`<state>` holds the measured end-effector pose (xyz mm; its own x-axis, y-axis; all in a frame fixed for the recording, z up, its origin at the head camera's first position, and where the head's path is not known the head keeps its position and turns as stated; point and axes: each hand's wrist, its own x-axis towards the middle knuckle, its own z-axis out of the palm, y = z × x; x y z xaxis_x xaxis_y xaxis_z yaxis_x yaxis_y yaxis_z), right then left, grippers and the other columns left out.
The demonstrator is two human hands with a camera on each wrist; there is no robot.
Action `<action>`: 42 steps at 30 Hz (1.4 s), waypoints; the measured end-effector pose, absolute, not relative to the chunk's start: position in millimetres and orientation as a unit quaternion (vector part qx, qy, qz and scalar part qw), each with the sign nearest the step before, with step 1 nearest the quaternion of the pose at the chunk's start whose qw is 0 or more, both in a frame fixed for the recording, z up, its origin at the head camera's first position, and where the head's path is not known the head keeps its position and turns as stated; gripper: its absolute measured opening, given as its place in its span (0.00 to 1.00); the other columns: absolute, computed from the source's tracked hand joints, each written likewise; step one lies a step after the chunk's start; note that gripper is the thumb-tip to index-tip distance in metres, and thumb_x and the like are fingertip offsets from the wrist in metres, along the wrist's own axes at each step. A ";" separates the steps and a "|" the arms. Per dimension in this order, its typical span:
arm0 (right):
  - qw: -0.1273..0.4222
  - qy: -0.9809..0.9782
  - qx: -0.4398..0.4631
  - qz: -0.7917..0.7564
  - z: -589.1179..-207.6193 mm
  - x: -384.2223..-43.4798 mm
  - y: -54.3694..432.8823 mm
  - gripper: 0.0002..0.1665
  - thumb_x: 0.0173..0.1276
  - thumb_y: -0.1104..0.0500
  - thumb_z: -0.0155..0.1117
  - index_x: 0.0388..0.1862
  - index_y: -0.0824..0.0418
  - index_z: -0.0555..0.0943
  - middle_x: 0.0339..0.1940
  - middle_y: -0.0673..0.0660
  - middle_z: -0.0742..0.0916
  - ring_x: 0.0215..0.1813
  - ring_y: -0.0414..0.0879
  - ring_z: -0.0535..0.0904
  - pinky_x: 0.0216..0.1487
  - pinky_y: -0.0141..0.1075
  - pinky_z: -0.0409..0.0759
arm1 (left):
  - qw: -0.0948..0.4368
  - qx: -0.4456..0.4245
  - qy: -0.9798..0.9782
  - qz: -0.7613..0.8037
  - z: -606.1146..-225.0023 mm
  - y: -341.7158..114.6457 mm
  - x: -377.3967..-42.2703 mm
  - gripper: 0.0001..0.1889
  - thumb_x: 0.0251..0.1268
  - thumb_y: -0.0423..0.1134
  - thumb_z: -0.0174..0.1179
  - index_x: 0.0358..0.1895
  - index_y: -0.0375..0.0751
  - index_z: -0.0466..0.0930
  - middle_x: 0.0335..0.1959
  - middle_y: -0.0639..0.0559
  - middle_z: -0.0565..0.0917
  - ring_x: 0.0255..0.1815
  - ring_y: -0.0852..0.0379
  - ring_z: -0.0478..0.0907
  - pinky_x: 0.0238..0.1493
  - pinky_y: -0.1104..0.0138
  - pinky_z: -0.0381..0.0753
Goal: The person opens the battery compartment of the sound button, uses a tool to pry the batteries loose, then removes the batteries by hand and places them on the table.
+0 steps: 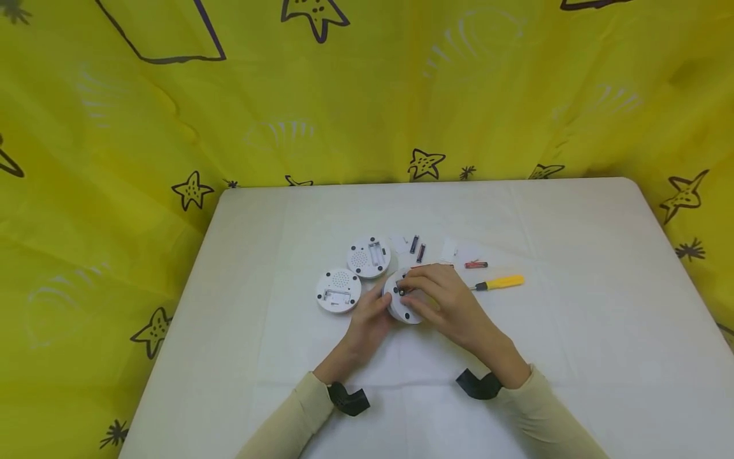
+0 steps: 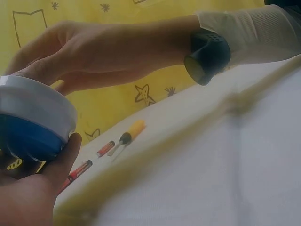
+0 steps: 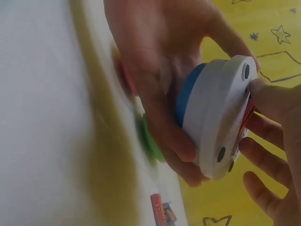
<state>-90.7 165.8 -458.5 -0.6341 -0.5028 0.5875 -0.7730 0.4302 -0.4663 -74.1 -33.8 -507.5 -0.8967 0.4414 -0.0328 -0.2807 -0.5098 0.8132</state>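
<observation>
My left hand [image 1: 367, 325] grips a round white push-button buzzer [image 1: 394, 309] with a blue dome [image 2: 28, 136]. The buzzer's footed underside is turned up towards my right hand [image 1: 450, 306]. In the right wrist view a red battery [image 3: 246, 117] lies at the opening in that underside, between the thumb and fingers of my right hand. My fingers hide part of the battery and its slot. Two more white buzzers lie upside down just left of my hands, one farther back [image 1: 360, 258] and one nearer [image 1: 331, 299], their battery compartments uncovered.
Two dark batteries [image 1: 421, 253] lie behind my hands. To the right are a red battery [image 1: 476, 264] and a screwdriver [image 1: 504, 282] with a yellow handle. Small clear plastic pieces [image 1: 399, 244] lie near them on the white tabletop [image 1: 573, 287]. A yellow patterned curtain [image 1: 367, 95] surrounds the table.
</observation>
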 end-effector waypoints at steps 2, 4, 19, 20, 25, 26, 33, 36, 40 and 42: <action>0.183 -0.826 0.388 0.365 -460.0 -91.1 164.3 0.15 0.66 0.59 0.75 0.51 0.59 0.87 0.51 0.53 0.89 0.61 0.51 0.81 0.65 0.44 0.71 | 0.212 0.089 0.449 0.864 -508.8 -34.5 -73.8 0.39 0.76 0.43 0.49 0.82 0.28 0.48 0.72 0.54 0.72 0.68 0.61 0.73 0.70 0.64 0.73; 0.178 -0.827 0.389 0.365 -461.1 -91.4 163.7 0.15 0.65 0.61 0.75 0.51 0.58 0.86 0.51 0.53 0.89 0.62 0.51 0.80 0.66 0.44 0.71 | 0.217 0.086 0.452 0.861 -509.3 -35.7 -73.4 0.39 0.76 0.44 0.49 0.82 0.28 0.48 0.72 0.53 0.71 0.68 0.61 0.73 0.70 0.64 0.73; 0.066 -0.798 0.242 0.548 -469.3 -95.0 164.9 0.13 0.70 0.70 0.68 0.51 0.61 0.84 0.51 0.59 0.89 0.48 0.39 0.85 0.54 0.30 0.84 | 0.253 0.071 0.461 0.847 -511.2 -42.8 -73.4 0.40 0.79 0.50 0.47 0.85 0.37 0.45 0.85 0.34 0.52 0.83 0.41 0.57 0.80 0.40 0.58; 0.052 -0.791 0.220 0.568 -469.4 -96.0 165.8 0.11 0.72 0.69 0.67 0.51 0.61 0.83 0.51 0.60 0.89 0.49 0.38 0.86 0.54 0.28 0.84 | 0.253 0.068 0.457 0.850 -511.2 -42.9 -73.7 0.39 0.79 0.49 0.47 0.85 0.38 0.44 0.85 0.34 0.51 0.84 0.39 0.55 0.80 0.38 0.56; 0.013 -0.744 0.120 0.658 -472.3 -101.6 172.7 0.11 0.76 0.66 0.64 0.53 0.70 0.81 0.46 0.57 0.89 0.45 0.35 0.87 0.51 0.27 0.85 | 0.242 0.057 0.457 0.854 -509.6 -43.0 -74.7 0.36 0.81 0.47 0.41 0.85 0.41 0.44 0.85 0.36 0.51 0.84 0.39 0.54 0.79 0.36 0.57; 0.012 -0.736 0.103 0.669 -473.3 -102.7 174.4 0.12 0.76 0.66 0.64 0.54 0.72 0.80 0.44 0.55 0.90 0.44 0.36 0.87 0.51 0.28 0.86 | 0.239 0.054 0.459 0.854 -509.2 -42.9 -74.9 0.35 0.81 0.47 0.40 0.85 0.42 0.44 0.85 0.36 0.52 0.83 0.39 0.55 0.78 0.36 0.58; 0.007 -0.749 0.025 0.662 -478.5 -107.8 186.2 0.15 0.76 0.63 0.66 0.54 0.73 0.80 0.43 0.61 0.91 0.44 0.39 0.90 0.49 0.30 0.87 | 0.223 0.047 0.446 0.865 -508.6 -43.1 -75.8 0.34 0.82 0.44 0.36 0.85 0.42 0.42 0.86 0.36 0.49 0.87 0.35 0.46 0.78 0.32 0.54; -0.005 -0.781 0.006 0.624 -478.7 -108.3 189.5 0.13 0.75 0.63 0.67 0.52 0.70 0.82 0.48 0.68 0.90 0.44 0.35 0.90 0.44 0.26 0.85 | 0.224 0.047 0.444 0.866 -509.6 -43.1 -76.1 0.34 0.82 0.44 0.35 0.85 0.42 0.42 0.86 0.37 0.48 0.87 0.35 0.45 0.79 0.32 0.52; -0.002 -0.837 -0.012 0.546 -478.2 -108.7 190.1 0.10 0.72 0.62 0.70 0.49 0.64 0.85 0.52 0.65 0.90 0.44 0.36 0.89 0.39 0.23 0.81 | 0.226 0.049 0.446 0.865 -510.6 -43.7 -75.9 0.34 0.82 0.45 0.36 0.85 0.43 0.43 0.86 0.37 0.48 0.87 0.36 0.45 0.79 0.32 0.53; 0.004 -0.857 -0.013 0.515 -477.9 -109.0 189.8 0.08 0.71 0.63 0.70 0.48 0.62 0.86 0.52 0.63 0.90 0.46 0.43 0.90 0.39 0.22 0.80 | 0.225 0.050 0.446 0.865 -510.8 -44.1 -75.9 0.34 0.81 0.45 0.36 0.85 0.43 0.43 0.86 0.37 0.49 0.87 0.35 0.45 0.79 0.32 0.53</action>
